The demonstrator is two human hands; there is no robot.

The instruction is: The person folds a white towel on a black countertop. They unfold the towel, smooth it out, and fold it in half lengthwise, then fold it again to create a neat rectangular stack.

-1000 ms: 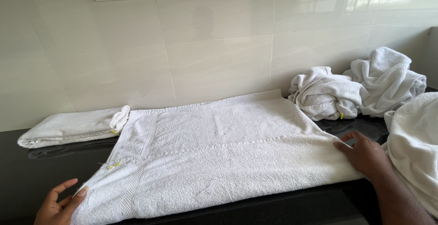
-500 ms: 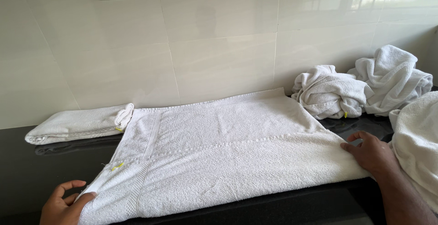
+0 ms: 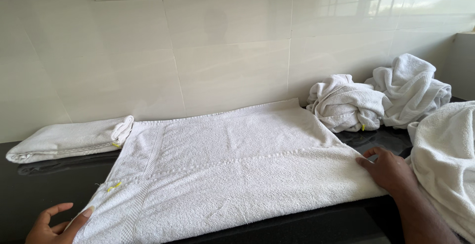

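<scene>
Head view is showing us the white towel lying spread flat on the black counter, folded once along its length, its near edge hanging at the counter's front. We are pressing our right hand on its right end, fingers flat and together, clamped on nothing. Our left hand is touching the near left corner with fingers curled loosely apart. A folded towel is lying just beside the far left corner. Two crumpled towels are sitting by the tiled wall, and another towel is bulging beside our right wrist.
</scene>
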